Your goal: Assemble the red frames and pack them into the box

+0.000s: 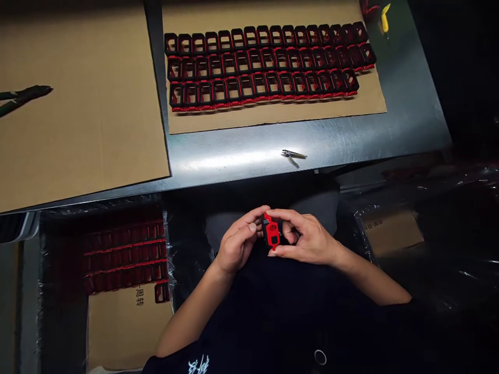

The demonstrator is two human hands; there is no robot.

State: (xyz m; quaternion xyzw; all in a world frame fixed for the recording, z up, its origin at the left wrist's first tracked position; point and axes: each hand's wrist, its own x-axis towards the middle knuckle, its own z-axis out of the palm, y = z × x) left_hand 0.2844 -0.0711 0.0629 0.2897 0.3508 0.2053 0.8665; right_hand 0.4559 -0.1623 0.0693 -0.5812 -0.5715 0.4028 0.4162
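A small red and black plastic housing [273, 234] is held between both hands in front of my body, below the table edge. My right hand [310, 240] grips it from the right, thumb at its lower end and index finger at its upper end. From the left, my left hand [238, 241] has its fingers closed around the black side; some of those fingertips are hidden behind the part. Its red face with openings is turned toward the camera. On the metal table just beyond my hands lie small nippers [293, 156], their handles spread.
Rows of similar black and red housings [245, 87] stand on a cardboard sheet [273, 120] on the metal table [222, 158]. Dark pliers [29, 96] lie on another cardboard sheet [97, 140]. A yellow-handled tool [385, 19] is at the back right. A plastic-lined box [127, 332] holds more housings.
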